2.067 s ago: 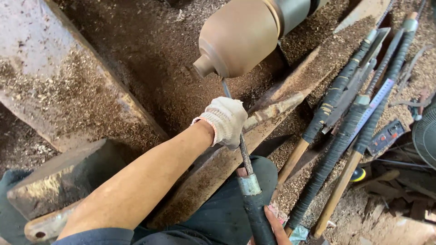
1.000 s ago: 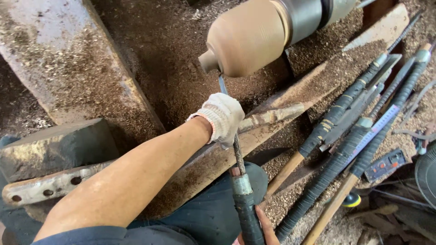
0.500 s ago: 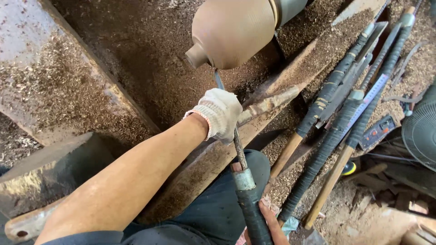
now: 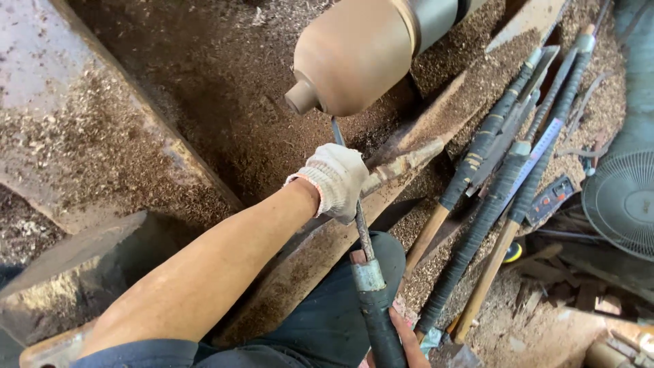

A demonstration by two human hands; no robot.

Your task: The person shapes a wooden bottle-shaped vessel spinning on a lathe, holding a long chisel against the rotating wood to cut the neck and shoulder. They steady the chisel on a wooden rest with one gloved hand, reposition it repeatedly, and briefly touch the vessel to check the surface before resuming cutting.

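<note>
Long steel turning chisel (image 4: 359,228) with a black taped handle runs up from the bottom of the view to the underside of the smooth brown wooden piece (image 4: 354,51) mounted on the lathe, its tip right against the wood just behind the little knob at the end. Left hand (image 4: 335,179), in a white knit glove, is clamped around the steel shaft about midway and sits on the rusty metal tool rest (image 4: 402,163). Right hand (image 4: 402,341) is bare and mostly cut off at the bottom edge; only a few fingers show, curled around the taped handle just below the metal ferrule, so it's gripping too. The hands are apart, one high on the shaft and one low on the handle.

Sawdust and shavings (image 4: 88,143) cover pretty much everything around the lathe. Off to the right, a row of spare long-handled turning tools (image 4: 490,197) with black wrapped grips and wooden handles lies side by side on the wooden bench (image 4: 477,82). A grey fan grille (image 4: 623,201) pokes in at the right edge. Dark trousers (image 4: 327,320) show under the forearm.
</note>
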